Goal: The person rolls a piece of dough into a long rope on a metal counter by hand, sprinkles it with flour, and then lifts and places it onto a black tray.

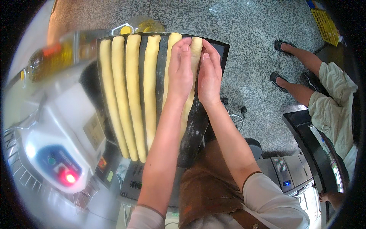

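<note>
Several long ropes of pale yellow dough lie side by side on a black baking tray (194, 143), running away from me. Dusty white smears mark the tray's near right part. Cupped around the far end of the rightmost dough rope (196, 43) are both my hands, one on each side. My left hand (181, 68) lies along its left side, over part of the neighbouring dough rope (175, 37). Along its right side is my right hand (210, 71), fingers curved inward near the tray's right edge. My left forearm hides the near parts of these two ropes.
A white machine (63, 148) with a lit red light and wire guard stands left. Oil jugs (54, 63) (148, 26) are beyond it and behind the tray. At right are a person's legs (303, 57), a yellow basket (324, 27) and a black-framed panel (303, 137).
</note>
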The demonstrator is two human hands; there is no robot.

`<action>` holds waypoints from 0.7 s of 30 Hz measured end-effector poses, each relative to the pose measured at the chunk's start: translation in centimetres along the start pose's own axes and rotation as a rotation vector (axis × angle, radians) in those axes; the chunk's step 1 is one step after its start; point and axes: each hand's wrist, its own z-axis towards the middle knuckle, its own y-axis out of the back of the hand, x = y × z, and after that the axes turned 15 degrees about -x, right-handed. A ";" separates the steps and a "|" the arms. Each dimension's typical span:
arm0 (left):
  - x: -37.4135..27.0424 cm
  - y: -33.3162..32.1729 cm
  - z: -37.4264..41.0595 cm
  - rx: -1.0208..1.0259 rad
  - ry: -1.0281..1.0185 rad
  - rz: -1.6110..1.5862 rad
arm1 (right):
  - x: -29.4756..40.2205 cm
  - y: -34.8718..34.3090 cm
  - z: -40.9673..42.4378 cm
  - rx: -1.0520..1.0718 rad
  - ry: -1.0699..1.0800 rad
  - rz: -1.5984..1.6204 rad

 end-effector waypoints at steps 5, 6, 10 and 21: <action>-0.4 -0.3 -0.1 0.071 -0.065 0.129 | -0.9 0.2 0.7 -0.027 0.023 0.034; -0.5 -0.3 -0.2 0.063 -0.057 0.109 | -0.9 0.1 0.6 -0.021 0.044 0.011; 0.1 -0.4 -0.6 0.035 -0.099 0.113 | -0.1 0.3 0.3 -0.014 0.089 -0.126; -1.2 2.8 -0.6 -0.334 -0.240 0.221 | 2.0 -0.5 -2.3 0.102 0.254 -0.241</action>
